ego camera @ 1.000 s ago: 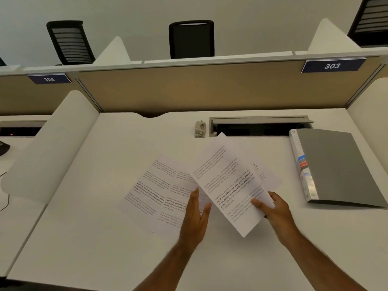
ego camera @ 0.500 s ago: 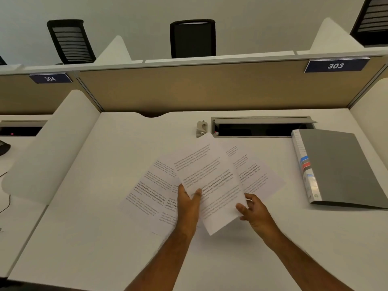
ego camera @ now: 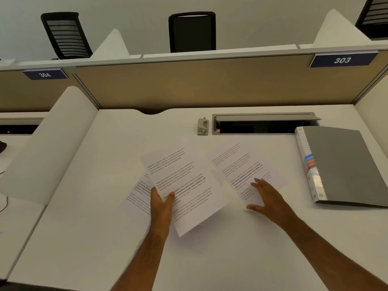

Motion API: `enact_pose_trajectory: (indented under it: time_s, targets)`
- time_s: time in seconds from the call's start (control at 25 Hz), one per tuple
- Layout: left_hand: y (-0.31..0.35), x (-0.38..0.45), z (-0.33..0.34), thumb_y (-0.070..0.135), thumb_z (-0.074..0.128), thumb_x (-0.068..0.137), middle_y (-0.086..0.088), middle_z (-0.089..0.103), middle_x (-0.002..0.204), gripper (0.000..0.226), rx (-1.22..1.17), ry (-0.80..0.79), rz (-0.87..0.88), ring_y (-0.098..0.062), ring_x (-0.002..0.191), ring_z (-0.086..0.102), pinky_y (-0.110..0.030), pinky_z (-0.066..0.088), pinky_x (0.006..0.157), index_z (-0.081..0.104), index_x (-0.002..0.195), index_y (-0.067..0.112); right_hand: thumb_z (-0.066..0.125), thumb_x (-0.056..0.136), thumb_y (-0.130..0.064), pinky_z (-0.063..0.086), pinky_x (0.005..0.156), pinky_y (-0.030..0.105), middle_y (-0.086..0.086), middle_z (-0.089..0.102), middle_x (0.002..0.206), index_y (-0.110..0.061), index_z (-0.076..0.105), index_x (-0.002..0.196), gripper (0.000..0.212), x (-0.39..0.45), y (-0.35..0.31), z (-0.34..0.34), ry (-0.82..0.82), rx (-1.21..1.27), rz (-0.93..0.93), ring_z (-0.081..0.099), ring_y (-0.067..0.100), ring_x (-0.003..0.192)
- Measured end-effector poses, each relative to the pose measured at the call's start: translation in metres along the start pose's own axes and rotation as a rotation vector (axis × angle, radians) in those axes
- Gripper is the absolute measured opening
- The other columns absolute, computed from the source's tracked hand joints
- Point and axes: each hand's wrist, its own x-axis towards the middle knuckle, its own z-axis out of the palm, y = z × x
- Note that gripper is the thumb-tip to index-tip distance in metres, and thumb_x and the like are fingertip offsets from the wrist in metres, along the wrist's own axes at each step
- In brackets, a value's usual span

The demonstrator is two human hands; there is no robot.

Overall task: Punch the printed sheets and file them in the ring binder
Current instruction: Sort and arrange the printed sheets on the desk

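Two hands on the bench [ego camera: 88, 217]: left hand [ego camera: 161, 206] pinching a printed sheet [ego camera: 184, 185], right hand [ego camera: 270, 198] spread flat over another sheet [ego camera: 237, 162].

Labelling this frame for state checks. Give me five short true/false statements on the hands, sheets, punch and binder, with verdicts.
1. The left hand grips a printed sheet. True.
2. The ring binder lies open. False: it lies closed on the desk, at the right.
3. The right hand rests spread on a separate sheet, pinching nothing. True.
4. The hole punch sits on top of the sheets. False: it stands apart, beyond them, beside the cable tray.
5. All sheets form one squared stack. False: they are fanned out and askew.
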Motion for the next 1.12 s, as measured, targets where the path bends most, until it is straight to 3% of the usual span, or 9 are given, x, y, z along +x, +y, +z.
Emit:
enact_pose_trajectory:
  time_s: [0.12, 0.24, 0.32, 0.44, 0.52, 0.64, 0.8, 0.96, 1.12]
  targets:
    - [-0.006, 0.003, -0.003, 0.009, 0.067, 0.096, 0.007, 0.058, 0.141, 0.064, 0.028, -0.015, -0.007, -0.007, 0.122, 0.060, -0.017, 0.058, 0.080, 0.039, 0.150, 0.029, 0.070, 0.078, -0.061, 0.008, 0.123, 0.040, 0.001, 0.009, 0.167, -0.018, 0.021, 0.157, 0.103, 0.010, 0.012, 0.001, -0.057, -0.095, -0.022, 0.004, 0.022, 0.154]
    - [-0.009, 0.008, -0.004, 0.010, 0.068, 0.096, 0.010, 0.059, 0.140, 0.064, 0.053, -0.034, -0.009, -0.009, 0.125, 0.060, -0.029, 0.060, 0.090, 0.040, 0.148, 0.032, 0.067, 0.080, -0.062, 0.003, 0.124, 0.038, 0.001, 0.006, 0.167, -0.018, 0.017, 0.158, 0.102, 0.011, 0.019, 0.007, -0.094, -0.099, 0.009, 0.002, 0.020, 0.154]
    - [-0.011, 0.010, -0.004, 0.011, 0.069, 0.096, 0.011, 0.059, 0.139, 0.062, 0.060, -0.047, -0.013, -0.009, 0.124, 0.061, -0.029, 0.061, 0.089, 0.041, 0.148, 0.032, 0.068, 0.080, -0.060, 0.008, 0.125, 0.039, -0.001, 0.013, 0.166, -0.019, 0.023, 0.157, 0.098, 0.010, 0.022, 0.013, -0.070, -0.041, 0.036, 0.009, 0.018, 0.154]
    - [-0.013, 0.011, -0.001, 0.009, 0.068, 0.096, 0.012, 0.061, 0.136, 0.059, 0.063, -0.057, -0.030, -0.010, 0.122, 0.062, -0.022, 0.061, 0.081, 0.043, 0.146, 0.029, 0.075, 0.078, -0.053, 0.030, 0.119, 0.043, 0.003, 0.039, 0.157, -0.018, 0.046, 0.146, 0.081, 0.009, 0.022, 0.014, 0.080, -0.008, 0.026, 0.036, 0.022, 0.145]
    - [-0.015, 0.012, 0.000, 0.009, 0.068, 0.096, 0.011, 0.061, 0.137, 0.059, 0.069, -0.076, -0.043, -0.011, 0.122, 0.062, -0.027, 0.062, 0.085, 0.043, 0.145, 0.029, 0.076, 0.080, -0.045, 0.042, 0.111, 0.041, 0.007, 0.056, 0.144, -0.013, 0.057, 0.136, 0.067, 0.011, 0.019, 0.008, 0.171, 0.017, 0.010, 0.054, 0.025, 0.131]
    - [-0.019, 0.013, 0.004, 0.010, 0.067, 0.097, 0.009, 0.059, 0.141, 0.059, 0.088, -0.117, -0.064, -0.012, 0.125, 0.061, -0.038, 0.060, 0.093, 0.042, 0.146, 0.030, 0.069, 0.087, -0.040, 0.044, 0.102, 0.031, 0.005, 0.066, 0.129, -0.014, 0.061, 0.129, 0.050, 0.012, 0.009, -0.003, 0.209, 0.145, 0.056, 0.063, 0.024, 0.118]
    - [-0.020, 0.007, 0.014, 0.009, 0.065, 0.097, 0.012, 0.057, 0.138, 0.058, 0.116, -0.157, -0.078, -0.007, 0.119, 0.062, -0.025, 0.062, 0.081, 0.041, 0.145, 0.032, 0.064, 0.092, -0.043, 0.044, 0.106, 0.030, -0.008, 0.059, 0.135, -0.021, 0.057, 0.132, 0.046, 0.007, -0.014, -0.013, 0.190, 0.457, 0.136, 0.055, 0.010, 0.125]
    - [-0.026, 0.002, 0.025, 0.009, 0.065, 0.097, 0.009, 0.057, 0.141, 0.058, 0.160, -0.205, -0.106, -0.012, 0.124, 0.061, -0.029, 0.061, 0.087, 0.042, 0.145, 0.032, 0.066, 0.091, -0.046, 0.040, 0.105, 0.026, -0.014, 0.056, 0.134, -0.021, 0.052, 0.141, 0.057, -0.007, -0.047, -0.011, 0.206, 0.543, 0.196, 0.052, 0.005, 0.122]
    - [-0.022, -0.008, 0.036, 0.004, 0.062, 0.098, 0.009, 0.056, 0.139, 0.059, 0.203, -0.296, -0.137, 0.000, 0.116, 0.058, -0.013, 0.057, 0.076, 0.041, 0.146, 0.032, 0.068, 0.089, -0.046, 0.039, 0.105, 0.023, -0.017, 0.050, 0.135, -0.020, 0.050, 0.144, 0.064, -0.020, -0.079, 0.002, 0.128, 0.544, 0.186, 0.050, 0.003, 0.123]
